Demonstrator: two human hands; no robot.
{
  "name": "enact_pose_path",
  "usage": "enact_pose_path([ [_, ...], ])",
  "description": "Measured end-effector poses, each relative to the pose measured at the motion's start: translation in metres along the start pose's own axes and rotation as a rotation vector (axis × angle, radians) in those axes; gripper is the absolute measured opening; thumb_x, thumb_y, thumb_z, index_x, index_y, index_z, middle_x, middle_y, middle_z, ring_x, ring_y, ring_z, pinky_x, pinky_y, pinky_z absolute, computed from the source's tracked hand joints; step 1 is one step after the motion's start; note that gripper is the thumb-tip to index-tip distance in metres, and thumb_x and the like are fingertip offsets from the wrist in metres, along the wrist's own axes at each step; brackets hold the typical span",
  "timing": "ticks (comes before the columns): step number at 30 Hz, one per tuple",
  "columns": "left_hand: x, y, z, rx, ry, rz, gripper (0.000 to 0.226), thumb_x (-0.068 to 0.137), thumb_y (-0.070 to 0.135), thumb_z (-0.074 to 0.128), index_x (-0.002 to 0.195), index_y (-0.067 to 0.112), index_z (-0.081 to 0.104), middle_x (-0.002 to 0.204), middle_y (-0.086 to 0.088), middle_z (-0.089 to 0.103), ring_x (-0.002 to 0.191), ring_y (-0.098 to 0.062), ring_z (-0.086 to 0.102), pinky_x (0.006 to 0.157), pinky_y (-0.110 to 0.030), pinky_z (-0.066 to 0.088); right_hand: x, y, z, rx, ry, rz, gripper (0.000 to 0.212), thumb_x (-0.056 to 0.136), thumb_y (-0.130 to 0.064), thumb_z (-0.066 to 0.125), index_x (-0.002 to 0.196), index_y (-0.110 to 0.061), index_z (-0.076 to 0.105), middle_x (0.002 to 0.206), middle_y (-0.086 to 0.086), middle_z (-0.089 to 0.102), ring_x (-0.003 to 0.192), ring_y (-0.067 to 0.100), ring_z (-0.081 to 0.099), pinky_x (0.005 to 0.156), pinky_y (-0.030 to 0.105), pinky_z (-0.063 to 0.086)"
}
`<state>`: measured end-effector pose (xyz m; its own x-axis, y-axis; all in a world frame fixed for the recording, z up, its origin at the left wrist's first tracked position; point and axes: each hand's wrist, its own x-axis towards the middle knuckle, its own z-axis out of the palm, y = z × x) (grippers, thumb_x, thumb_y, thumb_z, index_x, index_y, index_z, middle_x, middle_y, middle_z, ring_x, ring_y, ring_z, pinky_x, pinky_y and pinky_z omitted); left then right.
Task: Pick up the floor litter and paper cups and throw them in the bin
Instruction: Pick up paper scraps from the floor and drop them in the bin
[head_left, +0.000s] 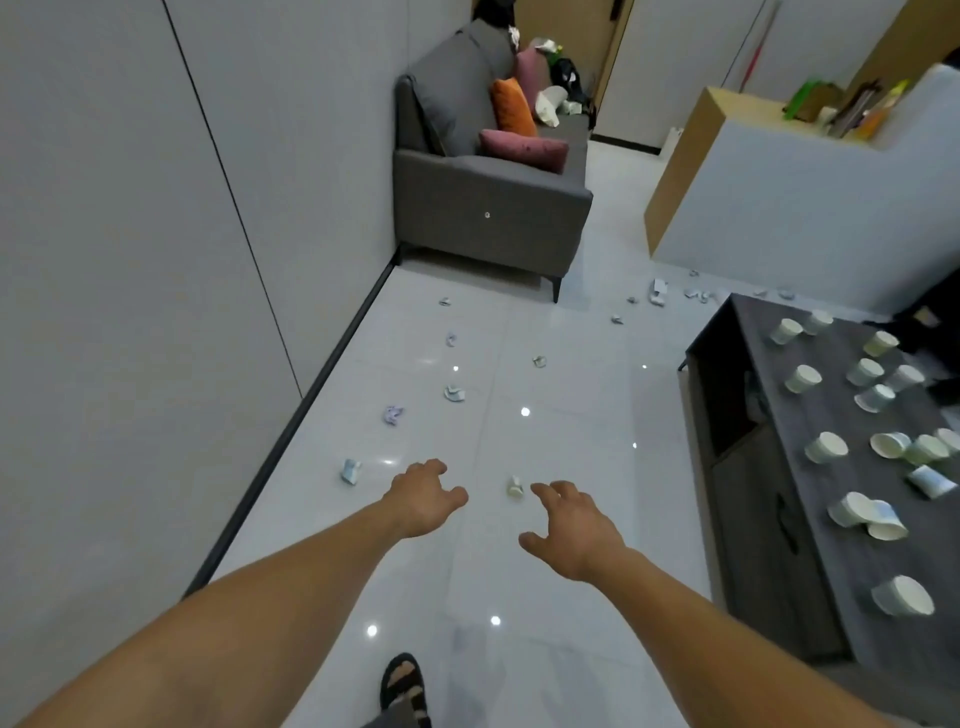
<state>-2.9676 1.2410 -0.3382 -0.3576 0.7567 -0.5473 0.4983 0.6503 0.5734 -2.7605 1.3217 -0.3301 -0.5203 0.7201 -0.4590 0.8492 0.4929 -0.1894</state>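
Both my arms reach forward over the glossy white floor. My left hand (423, 496) and my right hand (571, 525) hang with fingers loosely spread, holding nothing. A small crumpled paper scrap (515, 487) lies on the floor between them, just left of my right fingertips. Further scraps lie ahead: a crushed cup (350, 471) near the wall, a purple wad (392, 414), a flattened cup (454, 393), and several more toward the sofa. Several paper cups (826, 447) stand or lie on the dark low table (769, 519) at the right. No bin is in view.
A grey sofa (488, 208) with cushions stands against the left wall ahead. A white and wood counter (779, 208) is at the back right with litter (658, 292) at its foot. My sandalled foot (402, 686) is at the bottom.
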Motion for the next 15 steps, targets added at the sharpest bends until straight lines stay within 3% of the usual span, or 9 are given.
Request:
enact_pose_path([
  [11, 0.146, 0.061, -0.039, -0.032, -0.006, -0.097, 0.067, 0.087, 0.045, 0.053, 0.145, 0.02, 0.033, 0.147, -0.007, 0.034, 0.128, -0.028, 0.042, 0.103, -0.041, 0.042, 0.147, 0.06, -0.057, 0.006, -0.092, 0.014, 0.074, 0.091, -0.05, 0.053, 0.153, -0.026, 0.019, 0.155, 0.001, 0.023, 0.136, 0.023, 0.033, 0.104, 0.038, 0.041],
  [15, 0.204, 0.087, -0.03, -0.051, -0.004, -0.162, 0.067, 0.086, 0.048, 0.053, 0.145, 0.023, 0.033, 0.148, -0.005, 0.033, 0.128, -0.025, 0.043, 0.099, -0.03, 0.035, 0.224, 0.09, -0.063, 0.007, -0.155, -0.062, 0.075, 0.091, -0.049, 0.055, 0.153, -0.026, 0.019, 0.155, 0.002, 0.023, 0.136, 0.023, 0.033, 0.103, 0.037, 0.042],
])
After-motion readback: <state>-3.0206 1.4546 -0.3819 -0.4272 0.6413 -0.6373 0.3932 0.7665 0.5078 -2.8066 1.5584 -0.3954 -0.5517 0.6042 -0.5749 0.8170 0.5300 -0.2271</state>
